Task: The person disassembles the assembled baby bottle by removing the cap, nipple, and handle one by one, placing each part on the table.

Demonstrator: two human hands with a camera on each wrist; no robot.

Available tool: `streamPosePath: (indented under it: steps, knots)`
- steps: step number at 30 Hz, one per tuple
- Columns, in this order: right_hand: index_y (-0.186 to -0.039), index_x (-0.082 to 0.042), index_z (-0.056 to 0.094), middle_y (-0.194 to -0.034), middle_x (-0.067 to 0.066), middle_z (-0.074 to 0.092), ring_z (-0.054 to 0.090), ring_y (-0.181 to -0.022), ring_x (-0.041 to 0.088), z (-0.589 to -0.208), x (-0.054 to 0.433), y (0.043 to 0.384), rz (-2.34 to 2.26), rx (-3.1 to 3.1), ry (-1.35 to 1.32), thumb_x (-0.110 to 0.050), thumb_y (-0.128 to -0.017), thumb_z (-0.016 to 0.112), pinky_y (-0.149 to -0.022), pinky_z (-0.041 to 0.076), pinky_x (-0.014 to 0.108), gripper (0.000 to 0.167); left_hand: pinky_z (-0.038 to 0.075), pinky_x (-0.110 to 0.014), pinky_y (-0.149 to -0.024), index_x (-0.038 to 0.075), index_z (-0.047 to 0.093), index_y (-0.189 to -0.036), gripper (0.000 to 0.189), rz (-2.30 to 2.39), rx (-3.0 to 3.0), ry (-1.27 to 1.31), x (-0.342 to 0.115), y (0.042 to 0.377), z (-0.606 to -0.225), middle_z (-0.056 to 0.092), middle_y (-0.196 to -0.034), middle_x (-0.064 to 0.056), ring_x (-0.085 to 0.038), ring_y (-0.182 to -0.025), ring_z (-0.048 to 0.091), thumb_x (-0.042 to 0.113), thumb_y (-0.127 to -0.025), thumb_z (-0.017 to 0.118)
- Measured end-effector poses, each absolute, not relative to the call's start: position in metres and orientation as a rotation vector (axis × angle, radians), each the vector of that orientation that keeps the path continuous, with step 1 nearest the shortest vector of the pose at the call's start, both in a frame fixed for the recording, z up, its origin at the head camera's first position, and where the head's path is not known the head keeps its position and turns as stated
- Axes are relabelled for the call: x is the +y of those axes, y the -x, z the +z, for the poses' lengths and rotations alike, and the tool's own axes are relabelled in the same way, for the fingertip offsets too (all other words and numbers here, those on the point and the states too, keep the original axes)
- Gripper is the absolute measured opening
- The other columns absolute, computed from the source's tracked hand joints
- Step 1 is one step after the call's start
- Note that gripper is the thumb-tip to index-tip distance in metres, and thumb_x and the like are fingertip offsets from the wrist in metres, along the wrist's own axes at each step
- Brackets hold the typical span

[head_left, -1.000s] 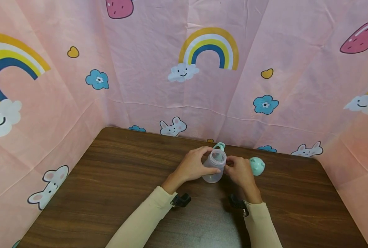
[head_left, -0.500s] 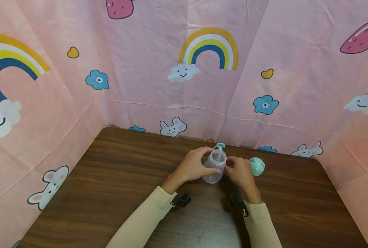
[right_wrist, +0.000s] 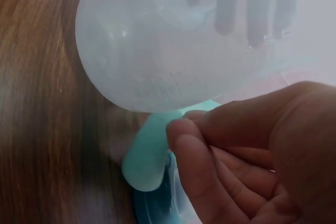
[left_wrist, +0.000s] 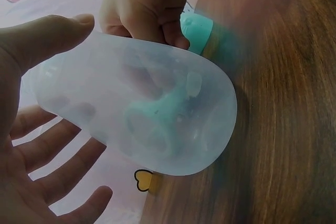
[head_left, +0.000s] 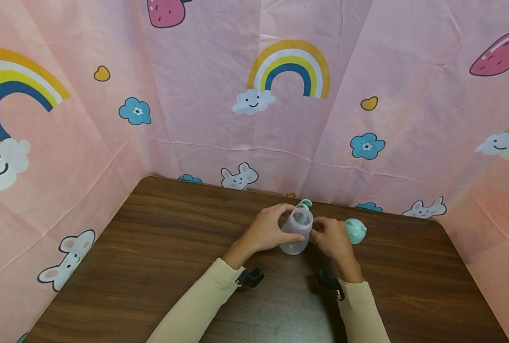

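Observation:
A translucent baby bottle (head_left: pixel 295 236), its threaded mouth uncovered, tilts slightly on the table. My left hand (head_left: pixel 267 229) grips it from the left, thumb on the near side and fingers around the back. At its right side is my right hand (head_left: pixel 332 238), whose thumb and forefinger pinch a mint-green handle piece (right_wrist: pixel 149 153). Behind the bottle's neck a mint-green loop (head_left: pixel 305 204) of that piece shows. Through the bottle wall in the left wrist view a ring shape appears; the bottle hides much of the piece in the head view.
A mint-green domed cap (head_left: pixel 355 231) with small ears lies just right of my right hand. The brown wooden table (head_left: pixel 173 228) meets a pink printed cloth (head_left: pixel 203 105) at the back and both sides.
The mint-green loop behind the bottle has turned, its outline changing from an open loop to a narrower tilted one. Both hands and the bottle stay in nearly the same place.

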State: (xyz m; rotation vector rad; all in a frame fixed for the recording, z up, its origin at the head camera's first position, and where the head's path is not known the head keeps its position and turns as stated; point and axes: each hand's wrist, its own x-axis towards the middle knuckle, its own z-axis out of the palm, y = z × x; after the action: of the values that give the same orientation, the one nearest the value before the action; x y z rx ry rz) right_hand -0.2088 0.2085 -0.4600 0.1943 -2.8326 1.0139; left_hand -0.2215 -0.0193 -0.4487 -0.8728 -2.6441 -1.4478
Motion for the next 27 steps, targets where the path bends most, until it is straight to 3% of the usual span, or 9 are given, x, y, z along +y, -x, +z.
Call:
streamPosePath:
  steps: [14,21,27]
  knots:
    - [-0.109,0.003,0.081,-0.086,0.009,0.079,0.072,-0.066,0.017,-0.454,0.216,0.207,1.013,-2.792,-0.233,-0.003,-0.097,0.076,-0.063,0.06,0.038,0.014,0.053,-0.051,-0.109,0.013,0.063,-0.15,0.079,-1.473,-2.631,0.886,-0.021,0.222,-0.45,0.069,-0.143,-0.003,-0.028,-0.131,0.064,0.039,-0.084,0.099]
    - [-0.112,-0.002,0.083,-0.095,0.01,0.081,0.074,-0.075,0.022,-0.438,0.221,0.203,0.961,-2.695,-0.262,-0.008,-0.102,0.076,-0.069,0.061,0.043,0.013,0.042,-0.056,-0.12,0.018,0.058,-0.156,0.086,-1.44,-2.637,0.87,-0.026,0.224,-0.445,0.057,-0.158,-0.003,-0.027,-0.148,0.051,0.049,-0.085,0.095]
    - [-0.118,-0.003,0.08,-0.101,0.009,0.081,0.076,-0.089,0.029,-0.424,0.223,0.193,1.006,-2.607,-0.297,-0.009,-0.104,0.075,-0.079,0.061,0.049,0.016,0.039,-0.057,-0.122,0.018,0.053,-0.161,0.09,-1.437,-2.57,0.886,-0.032,0.22,-0.439,0.05,-0.164,-0.003,-0.027,-0.153,0.044,0.052,-0.087,0.091]
